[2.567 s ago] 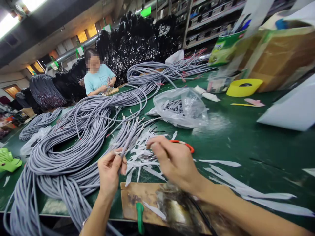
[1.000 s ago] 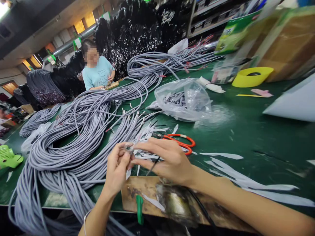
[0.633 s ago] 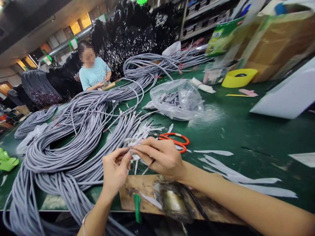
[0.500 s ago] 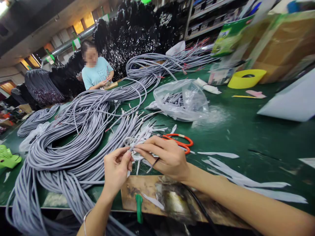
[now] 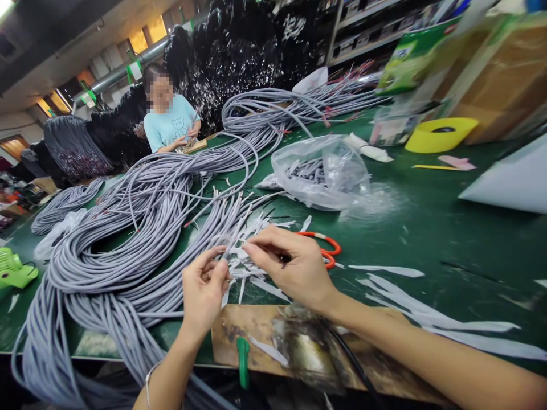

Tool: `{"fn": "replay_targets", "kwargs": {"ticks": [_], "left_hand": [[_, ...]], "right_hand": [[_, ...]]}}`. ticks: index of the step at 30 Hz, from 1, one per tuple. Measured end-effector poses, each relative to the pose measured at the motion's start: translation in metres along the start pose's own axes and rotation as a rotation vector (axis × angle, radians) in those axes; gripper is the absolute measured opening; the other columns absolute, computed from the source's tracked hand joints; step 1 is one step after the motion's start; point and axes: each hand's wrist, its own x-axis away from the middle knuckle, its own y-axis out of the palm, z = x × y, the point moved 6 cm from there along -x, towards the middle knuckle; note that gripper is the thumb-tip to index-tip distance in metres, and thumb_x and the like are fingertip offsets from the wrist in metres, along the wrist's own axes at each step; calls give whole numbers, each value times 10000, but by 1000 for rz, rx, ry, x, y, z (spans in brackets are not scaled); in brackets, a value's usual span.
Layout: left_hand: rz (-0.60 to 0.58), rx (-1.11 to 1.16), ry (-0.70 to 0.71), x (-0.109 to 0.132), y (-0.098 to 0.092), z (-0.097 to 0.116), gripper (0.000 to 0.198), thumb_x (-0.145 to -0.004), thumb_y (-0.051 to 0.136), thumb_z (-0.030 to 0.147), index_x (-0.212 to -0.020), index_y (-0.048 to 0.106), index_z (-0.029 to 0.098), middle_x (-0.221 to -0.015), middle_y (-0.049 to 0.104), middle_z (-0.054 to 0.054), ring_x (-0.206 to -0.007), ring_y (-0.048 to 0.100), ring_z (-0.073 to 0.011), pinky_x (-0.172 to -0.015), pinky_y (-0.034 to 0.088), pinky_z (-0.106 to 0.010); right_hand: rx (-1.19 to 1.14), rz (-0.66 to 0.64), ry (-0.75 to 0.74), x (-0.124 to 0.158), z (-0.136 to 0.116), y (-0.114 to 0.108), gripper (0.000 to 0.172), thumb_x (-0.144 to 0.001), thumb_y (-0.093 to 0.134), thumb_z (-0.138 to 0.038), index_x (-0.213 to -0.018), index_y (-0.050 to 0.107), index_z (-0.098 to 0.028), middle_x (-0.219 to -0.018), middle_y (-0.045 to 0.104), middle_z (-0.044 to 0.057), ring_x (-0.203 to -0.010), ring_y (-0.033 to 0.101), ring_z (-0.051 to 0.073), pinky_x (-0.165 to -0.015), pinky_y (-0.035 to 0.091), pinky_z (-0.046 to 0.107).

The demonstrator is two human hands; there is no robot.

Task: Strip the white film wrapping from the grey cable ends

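Observation:
My left hand [image 5: 204, 287] pinches the end of a grey cable [image 5: 226, 253] between thumb and fingertips, in front of the cable bundle [image 5: 171, 273]. Close on its right, my right hand [image 5: 294, 265] is closed, with thumb and index finger together at the fingertips. What those fingertips hold is too small to make out, and a small dark thing shows within the curled fingers. White paper-like scraps [image 5: 256, 267] lie below and behind both hands. Behind my right hand are scissors with orange handles [image 5: 327, 242], their blades hidden.
A wooden board [image 5: 233, 324] with a green clamp [image 5: 243, 361] lies at the table's near edge. Further back are a plastic bag [image 5: 354, 182] of dark grey pieces and a yellow tape roll [image 5: 459, 134]. A co-worker [image 5: 171, 122] is across the table.
My right hand has drawn slightly away from the cable end, and its fingers have curled further in. The dark strip that hung below it is now mostly hidden. My left hand stays nearly in place.

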Motion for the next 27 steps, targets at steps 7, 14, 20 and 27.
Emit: {"fn": "replay_targets", "kwargs": {"ticks": [7, 14, 20, 27], "left_hand": [[-40, -110, 49, 3, 4, 1, 283, -709, 653, 305, -920, 632, 117, -499, 473, 45, -412, 376, -34, -382, 278, -138], [-75, -160, 42, 2, 6, -2, 252, -724, 637, 279, -919, 641, 120, -525, 493, 32, -457, 415, -50, -416, 304, -149], [-77, -18, -6, 0, 5, -1, 372, -657, 702, 376, -909, 625, 115, -495, 479, 49, -414, 375, -29, -383, 266, -133], [-143, 93, -64, -2, 4, -5, 418, -619, 737, 395, -892, 632, 97, -481, 473, 50, -372, 301, -3, -353, 196, -131]], "right_hand": [[-9, -130, 82, 1, 4, 11, 127, -663, 575, -166, -723, 679, -123, -558, 564, -2, -405, 353, 52, -400, 318, 193], [-203, -92, 379, 4, 22, 13, 145, -640, 539, -237, -574, 629, -145, -501, 571, 8, -423, 448, 87, -381, 348, 194], [-236, -197, 517, 5, 32, 21, 131, -607, 533, -225, -571, 630, -144, -528, 619, 8, -459, 504, 101, -450, 406, 210], [-223, -295, 508, 10, 33, 30, 154, -634, 506, -215, -615, 636, -135, -552, 596, 5, -471, 484, 85, -456, 382, 198]]}}
